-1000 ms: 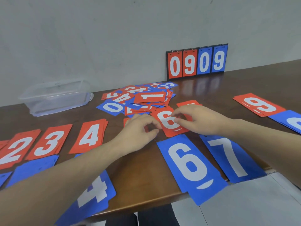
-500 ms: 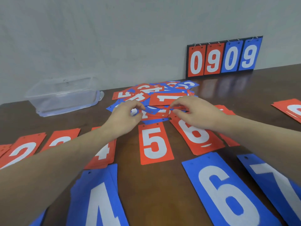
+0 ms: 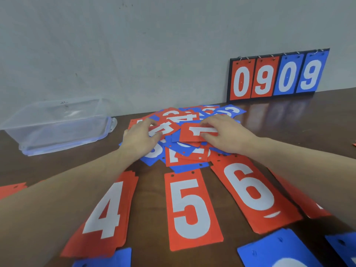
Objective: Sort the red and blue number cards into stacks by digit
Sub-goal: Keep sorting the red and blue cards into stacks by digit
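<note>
Nearest lie the red 4 stack (image 3: 107, 212), red 5 card (image 3: 190, 209) and red 6 card (image 3: 252, 195). Beyond, on the mixed pile (image 3: 185, 151), the right hand (image 3: 225, 135) pinches the red 1 card (image 3: 198, 133) (thumb under its near edge); the left hand (image 3: 140, 137) curls onto a neighbouring red card (image 3: 163, 128).

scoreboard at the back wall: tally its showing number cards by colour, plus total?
Counting only the front faces on the scoreboard:
red cards: 2 (0 and 9)
blue cards: 2 (0 and 9)
Total: 4
</note>
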Demonstrator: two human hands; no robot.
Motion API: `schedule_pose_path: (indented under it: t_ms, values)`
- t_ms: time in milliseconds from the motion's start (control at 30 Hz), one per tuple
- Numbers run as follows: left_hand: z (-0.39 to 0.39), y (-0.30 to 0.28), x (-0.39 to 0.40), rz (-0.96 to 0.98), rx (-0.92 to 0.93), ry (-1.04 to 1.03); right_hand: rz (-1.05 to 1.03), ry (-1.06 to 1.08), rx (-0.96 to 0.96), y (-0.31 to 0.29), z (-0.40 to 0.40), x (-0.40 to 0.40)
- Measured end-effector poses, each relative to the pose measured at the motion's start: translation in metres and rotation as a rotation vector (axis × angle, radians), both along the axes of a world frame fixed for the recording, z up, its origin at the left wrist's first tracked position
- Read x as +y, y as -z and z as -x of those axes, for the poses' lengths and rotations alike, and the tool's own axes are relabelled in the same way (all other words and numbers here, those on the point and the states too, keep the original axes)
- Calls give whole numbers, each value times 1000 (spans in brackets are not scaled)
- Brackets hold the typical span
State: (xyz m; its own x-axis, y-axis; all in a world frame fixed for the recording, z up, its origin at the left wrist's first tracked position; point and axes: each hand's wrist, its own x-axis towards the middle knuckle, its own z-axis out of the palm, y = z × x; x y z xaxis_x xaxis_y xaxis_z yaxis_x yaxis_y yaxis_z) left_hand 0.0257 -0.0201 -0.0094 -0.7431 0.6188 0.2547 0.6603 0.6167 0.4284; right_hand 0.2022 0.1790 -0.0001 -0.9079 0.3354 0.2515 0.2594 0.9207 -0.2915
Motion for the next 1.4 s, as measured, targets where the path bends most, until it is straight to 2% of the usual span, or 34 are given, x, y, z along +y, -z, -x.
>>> schedule_pose_path:
  t_ms: [100, 200, 333, 567, 667, 767, 867, 967, 1133, 1267, 1400]
  values:
    - [6, 7, 3, 64, 2, -16, -11, 18, 16, 1, 10, 5]
    - [9, 12, 4, 49, 13, -9, -8, 31, 24, 4, 16, 11]
    - [11, 13, 2, -37, 15, 14, 79, 63, 122, 13, 18, 15]
    - [10, 10, -6, -205, -15, 6, 53, 94, 220, 16, 16, 18]
    - [12, 10, -6, -213, -12, -10, 148, 128, 267, 14, 17, 21]
    - [17, 6, -7, -189, -33, -32, 363, 153, 304, 9, 15, 22]
    - [23, -4, -2, -175, -33, -36, 476, 146, 326, 9, 13, 24]
    - [24, -19, 10, -194, -83, -20, 486, 121, 351, 10, 13, 24]
    - [25, -43, 36, -346, -105, 38, 502, 101, 349, 11, 14, 24]
    - [18, -54, 50, -394, -263, 63, 564, 110, 390, 9, 13, 24]
    - [15, -58, 54, -472, -321, 38, 593, 113, 420, 7, 11, 21]
